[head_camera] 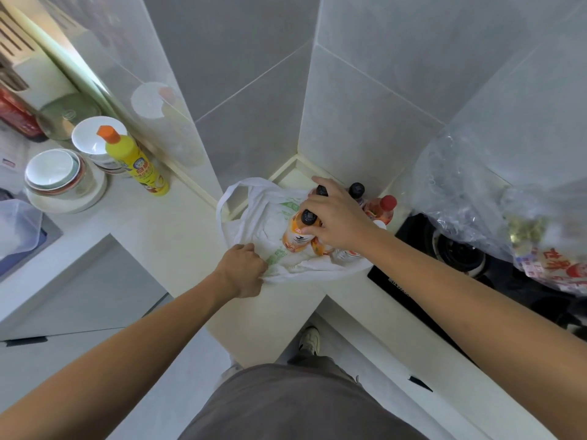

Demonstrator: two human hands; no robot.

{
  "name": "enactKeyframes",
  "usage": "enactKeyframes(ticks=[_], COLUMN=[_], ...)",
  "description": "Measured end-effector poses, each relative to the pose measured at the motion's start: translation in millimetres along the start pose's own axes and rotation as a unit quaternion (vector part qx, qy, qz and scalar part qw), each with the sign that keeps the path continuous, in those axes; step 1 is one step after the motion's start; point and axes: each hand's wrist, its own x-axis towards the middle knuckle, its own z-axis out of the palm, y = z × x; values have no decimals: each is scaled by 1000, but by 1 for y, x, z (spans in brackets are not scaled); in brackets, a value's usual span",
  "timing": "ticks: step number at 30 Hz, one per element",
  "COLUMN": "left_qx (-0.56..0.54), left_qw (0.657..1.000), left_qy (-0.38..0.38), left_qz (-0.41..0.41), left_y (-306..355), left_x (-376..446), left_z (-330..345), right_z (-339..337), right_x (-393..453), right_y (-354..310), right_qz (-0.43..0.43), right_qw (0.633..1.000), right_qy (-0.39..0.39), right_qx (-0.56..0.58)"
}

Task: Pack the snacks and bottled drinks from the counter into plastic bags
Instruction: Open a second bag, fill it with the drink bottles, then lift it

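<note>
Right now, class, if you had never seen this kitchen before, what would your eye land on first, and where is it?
The eye goes first to the counter corner, where the right hand grips the orange bottles standing at the white plastic bag, whose near edge the left hand pinches. Next comes the yellow dish soap bottle with its orange cap, beside the stacked bowls at left.

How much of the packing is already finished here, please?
Done: a clear bag at right already holds snacks. In hand: the left hand grips the white bag while the right hand holds orange bottles over it. Left: the red-capped bottle and a dark-capped bottle behind.
</note>
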Motion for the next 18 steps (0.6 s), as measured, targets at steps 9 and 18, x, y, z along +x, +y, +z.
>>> enactKeyframes(ticks=[9,18], left_qx=[-128,-137], left_qw=[980,947], left_qy=[141,257], left_qz=[-59,-137], left_y=[12,37], left_x=[-15,-55], left_z=[-8,-53], right_z=[0,-11], right_x=[-2,-30], right_y=[-2,-9], right_qz=[-19,-36], right_qw=[1000,997], right_qy=[-3,60], right_qx=[-23,-16])
